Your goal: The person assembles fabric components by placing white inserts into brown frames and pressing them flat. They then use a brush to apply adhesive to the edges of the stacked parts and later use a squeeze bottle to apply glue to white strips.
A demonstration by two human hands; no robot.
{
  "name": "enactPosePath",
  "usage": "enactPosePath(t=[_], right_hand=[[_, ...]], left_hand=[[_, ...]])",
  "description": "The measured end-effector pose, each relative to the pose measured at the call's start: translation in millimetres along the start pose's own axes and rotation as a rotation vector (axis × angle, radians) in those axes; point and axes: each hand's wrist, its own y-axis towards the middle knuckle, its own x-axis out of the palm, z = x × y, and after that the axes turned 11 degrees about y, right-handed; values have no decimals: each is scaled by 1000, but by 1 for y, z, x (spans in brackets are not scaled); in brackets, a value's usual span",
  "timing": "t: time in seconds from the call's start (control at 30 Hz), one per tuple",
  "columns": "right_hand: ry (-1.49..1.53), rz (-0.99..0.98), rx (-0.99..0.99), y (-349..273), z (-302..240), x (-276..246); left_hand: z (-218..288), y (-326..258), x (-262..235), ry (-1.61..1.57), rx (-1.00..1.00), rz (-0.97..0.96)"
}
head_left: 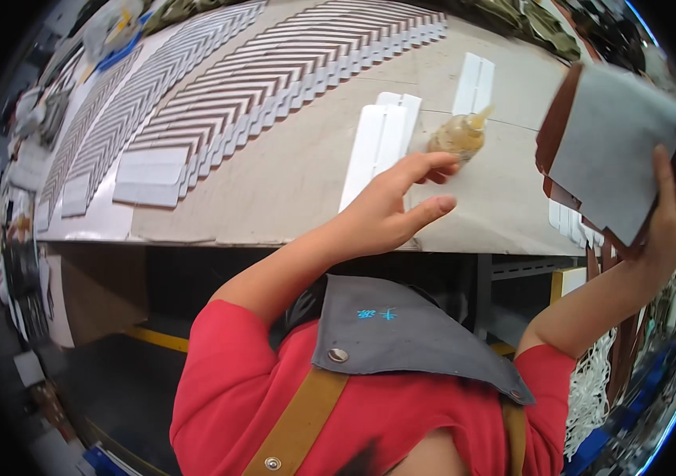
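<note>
My left hand (411, 194) reaches over the table, its thumb apart from the bent fingers and nothing between them. Just past those fingertips stands a squat clear bottle (458, 136) with a yellowish nozzle and amber contents. My right hand (675, 202) is raised at the far right, closed around the edge of a stack of flat brown pieces (612, 143) with a pale grey face turned up. White strips (376, 147) with a line down the middle lie beside my left hand. Another white strip (474, 79) lies behind the bottle.
Long overlapping rows of brown-and-white strips (274, 79) cover the table's left and back. A blue tray with a plastic bag (116, 44) sits at the far left corner. Olive fabric (524, 24) lies along the back edge. White netting (589, 397) hangs below at right.
</note>
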Motion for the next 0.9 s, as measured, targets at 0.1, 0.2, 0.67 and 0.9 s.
enactPosePath(t=[0.1,0.2,0.67,0.9], right_hand=[[-408,-359,-538,26,-45,38],[94,-501,-214,5,-64,141],[161,-1508,426,-98,72,319],[206,-1397,475,-107,80,287]], left_hand=[[-12,-12,-7,-485,-40,10],[-22,-35,-30,-825,-206,260],[-64,-191,-133,-728,-616,1120],[-64,-178,-138,-259,-593,892]])
